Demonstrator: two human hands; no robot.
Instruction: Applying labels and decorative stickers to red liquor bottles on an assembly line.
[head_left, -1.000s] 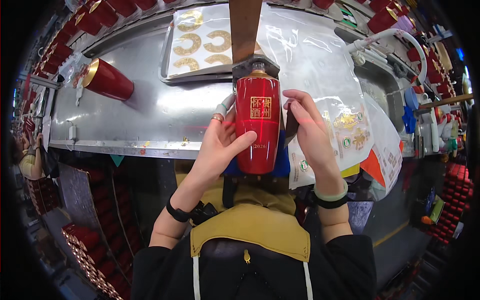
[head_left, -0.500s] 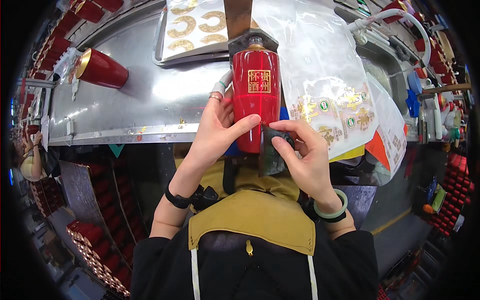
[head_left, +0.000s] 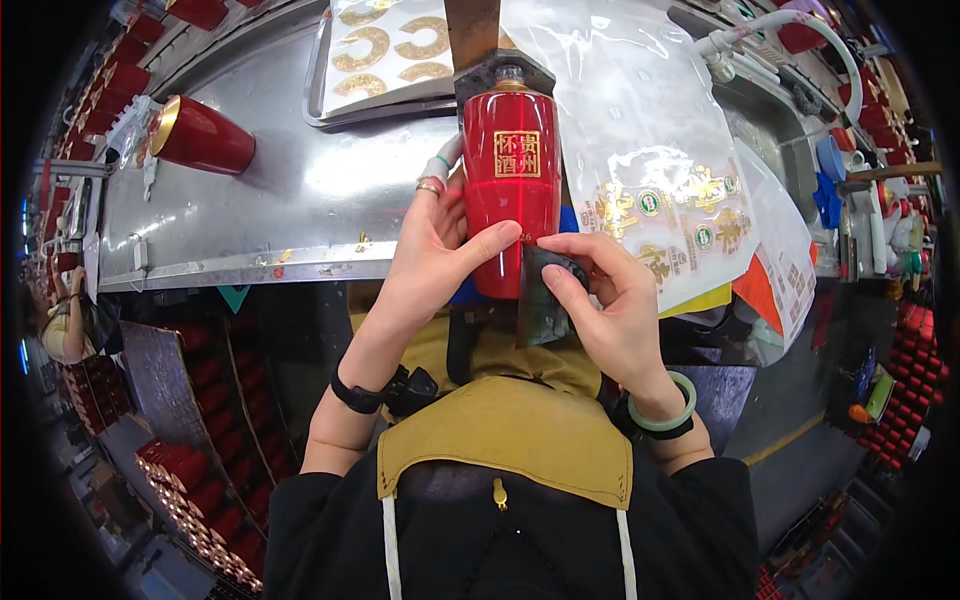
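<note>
A glossy red bottle (head_left: 508, 203) with a square gold emblem lies with its clear-stoppered neck against a dark angular metal rest (head_left: 540, 78). A red light line crosses its front. My left hand (head_left: 422, 245) grips the bottle from the left side, thumb across its lower front, a white cover on one finger; some fingers are hidden behind it. My right hand (head_left: 618, 300) pinches a thin dark flat piece (head_left: 537, 305) between thumb and fingers, held against the bottle's lower right front. Its exact kind cannot be made out.
Left on the steel bench (head_left: 300, 200) lies another red bottle (head_left: 203, 135) with a gold end. Behind is a tray (head_left: 318, 70) with gold crescent-shaped labels. Clear printed plastic sheets (head_left: 650, 130) cover the right side, near a white hose (head_left: 850, 60). A person (head_left: 70, 325) stands far left.
The bottle has shifted very slightly away from me, with its emblem a little higher in the picture. Both hands keep nearly the same grip and place.
</note>
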